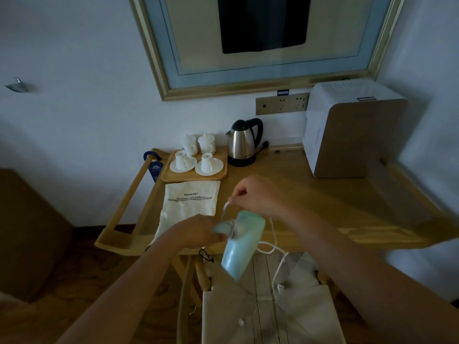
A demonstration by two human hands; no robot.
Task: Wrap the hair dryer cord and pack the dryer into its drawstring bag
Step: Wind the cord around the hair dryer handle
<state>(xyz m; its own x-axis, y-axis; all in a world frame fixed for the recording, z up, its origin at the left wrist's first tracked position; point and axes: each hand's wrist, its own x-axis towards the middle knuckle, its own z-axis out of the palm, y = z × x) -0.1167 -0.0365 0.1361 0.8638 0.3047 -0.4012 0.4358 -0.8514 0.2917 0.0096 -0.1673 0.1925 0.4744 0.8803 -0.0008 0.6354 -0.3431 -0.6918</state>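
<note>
A pale green hair dryer (242, 247) hangs over the front edge of the wooden table (323, 202), held by my left hand (198, 232) at one end. Several turns of white cord (274, 240) circle the dryer near that hand. My right hand (253, 194) pinches the cord above the dryer. The rest of the cord loops down past the table edge to its white plug (280, 289). The cream drawstring bag (188, 207) with printed text lies flat on the table, left of the dryer, its dark drawstring (206, 254) dangling over the edge.
A wooden tray with white cups and saucers (196, 162) stands behind the bag. A steel kettle (244, 142) is at the back, a white and tan appliance (347, 130) at the back right. A woven chair seat (268, 306) is below the table edge.
</note>
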